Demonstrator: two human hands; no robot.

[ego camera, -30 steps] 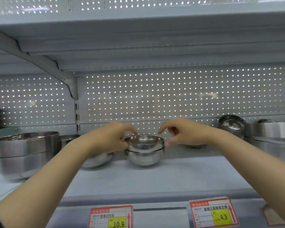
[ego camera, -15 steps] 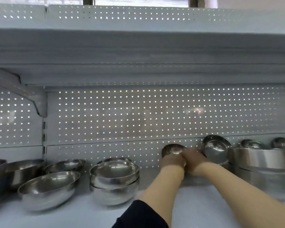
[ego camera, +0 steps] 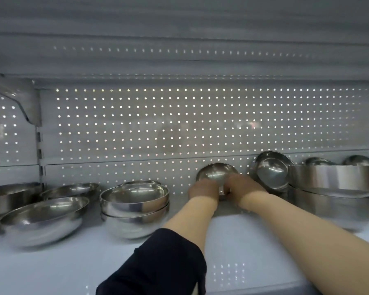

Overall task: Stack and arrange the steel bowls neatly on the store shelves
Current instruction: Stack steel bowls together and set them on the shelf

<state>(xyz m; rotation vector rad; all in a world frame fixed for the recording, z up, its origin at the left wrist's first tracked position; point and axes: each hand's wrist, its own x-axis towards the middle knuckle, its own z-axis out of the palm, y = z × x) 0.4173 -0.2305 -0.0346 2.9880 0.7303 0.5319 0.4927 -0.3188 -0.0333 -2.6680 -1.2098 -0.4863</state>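
Steel bowl (ego camera: 216, 172) tilted, mouth twd camera

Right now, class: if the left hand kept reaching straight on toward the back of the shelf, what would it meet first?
The small tilted bowl, which the left hand already seems to touch at its near rim. Behind it stands the pegboard. Depth is hard to judge from this view.

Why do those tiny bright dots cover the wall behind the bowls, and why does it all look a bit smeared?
Head view: light shines through the holes of the pegboard; the steel bowls carry glare streaks; edges look soft, likely motion blur; both hands sit in shade at the back.
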